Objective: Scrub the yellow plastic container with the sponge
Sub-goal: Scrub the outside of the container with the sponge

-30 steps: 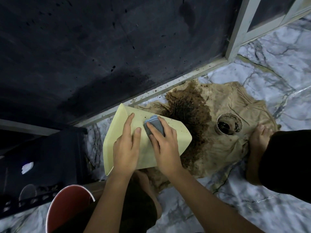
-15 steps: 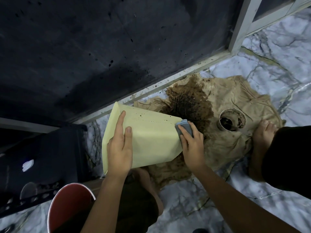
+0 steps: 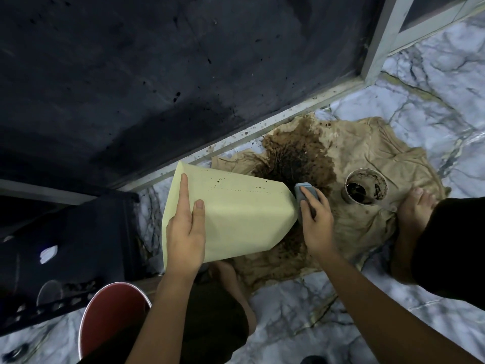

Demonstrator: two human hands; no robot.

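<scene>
The yellow plastic container lies tipped on its side above the floor, its narrow bottom end pointing right, with dark specks on its upper face. My left hand grips its near side close to the wide rim, index finger stretched along the wall. My right hand presses a small blue-grey sponge against the container's right end, at the bottom face. The inside of the container is hidden.
A tan cloth with a large dark brown stain lies on the marble floor, a dirty round cup on it. My bare foot rests on the cloth's right edge. A red bucket stands at lower left beside a black crate.
My right hand slid the sponge from the top face of the container rightward to its bottom end. The container tilted with its narrow end lower and further right.
</scene>
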